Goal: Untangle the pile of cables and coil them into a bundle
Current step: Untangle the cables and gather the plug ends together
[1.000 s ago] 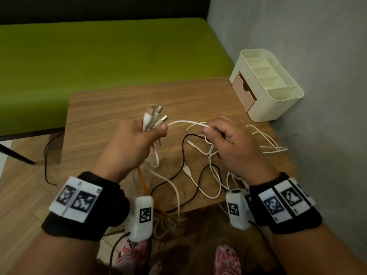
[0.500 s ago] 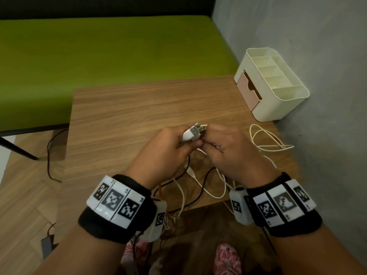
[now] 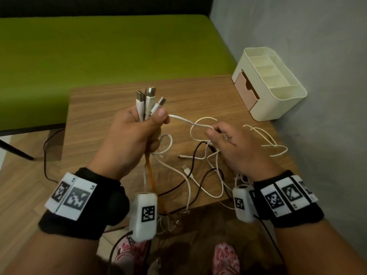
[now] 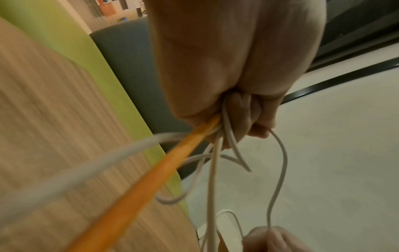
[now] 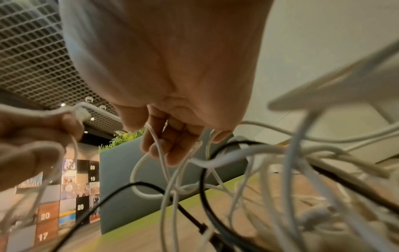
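My left hand (image 3: pixel 153 124) is raised over the wooden table (image 3: pixel 99 126) and grips a bunch of cable ends in its fist. Their USB plugs (image 3: pixel 148 100) point up; an orange cable (image 3: pixel 149 171) and white ones hang below. In the left wrist view, the left hand (image 4: pixel 237 110) squeezes the orange cable (image 4: pixel 151 179) together with thin white strands. One white cable (image 3: pixel 188 122) runs from the left thumb to my right hand (image 3: pixel 211 132), which pinches it between thumb and forefinger. The right hand (image 5: pixel 164 145) appears in the right wrist view with the white cable (image 5: pixel 157 148) passing through its fingers. A tangle of white and black cables (image 3: pixel 200 171) lies on the table beneath.
A cream organiser with a pink drawer (image 3: pixel 274 86) stands at the table's back right, against the grey wall (image 3: pixel 317 56). White loops (image 3: pixel 266 141) lie near the table's right edge. A green bench (image 3: pixel 99 52) is behind. A black cord (image 3: pixel 47 151) trails on the floor at the left.
Half a second ago both hands met at one plug. Now the left hand has lifted with the plugs pointing up, and the right hand has moved right along the white cable.
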A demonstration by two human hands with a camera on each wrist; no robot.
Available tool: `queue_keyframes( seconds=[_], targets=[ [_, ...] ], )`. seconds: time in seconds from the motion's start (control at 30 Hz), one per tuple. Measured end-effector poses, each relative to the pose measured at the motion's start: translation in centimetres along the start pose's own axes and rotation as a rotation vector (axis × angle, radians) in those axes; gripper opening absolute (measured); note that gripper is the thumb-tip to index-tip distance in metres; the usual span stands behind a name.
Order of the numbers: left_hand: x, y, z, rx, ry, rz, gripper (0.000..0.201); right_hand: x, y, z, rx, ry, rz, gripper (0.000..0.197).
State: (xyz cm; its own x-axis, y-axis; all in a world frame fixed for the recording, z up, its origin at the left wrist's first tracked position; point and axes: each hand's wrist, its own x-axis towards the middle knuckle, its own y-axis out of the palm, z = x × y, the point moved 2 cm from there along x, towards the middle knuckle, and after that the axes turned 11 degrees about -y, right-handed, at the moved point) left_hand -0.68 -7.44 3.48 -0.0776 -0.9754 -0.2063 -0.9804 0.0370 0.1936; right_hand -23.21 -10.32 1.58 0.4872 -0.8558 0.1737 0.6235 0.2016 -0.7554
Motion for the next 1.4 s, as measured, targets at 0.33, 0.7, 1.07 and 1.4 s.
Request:
queue_keyframes(
  seconds=[0.33, 0.7, 1.07, 1.4],
  targets=[
    [-0.3, 1.2, 0.4, 0.656, 0.076, -0.32, 0.026, 0.4, 0.5, 0.4, -0.068, -0.118, -0.212, 0.024],
    [-0.7, 3.4, 0.5, 0.761, 0.145, -0.126, 0.022, 0.6, 0.8, 1.4, -0.004, -0.136, -0.272, 0.022],
    [-0.1, 0.8, 0.6, 0.676, 0.006, -0.251, 0.023, 0.6, -0.1, 1.1, 0.124, -0.096, -0.295, 0.014],
    [-1.0, 3.4, 0.5, 0.899, 0.284, -0.297, 0.018, 0.8, 1.3, 0.6, -0.116, -0.165, -0.276, 0.024]
  ],
)
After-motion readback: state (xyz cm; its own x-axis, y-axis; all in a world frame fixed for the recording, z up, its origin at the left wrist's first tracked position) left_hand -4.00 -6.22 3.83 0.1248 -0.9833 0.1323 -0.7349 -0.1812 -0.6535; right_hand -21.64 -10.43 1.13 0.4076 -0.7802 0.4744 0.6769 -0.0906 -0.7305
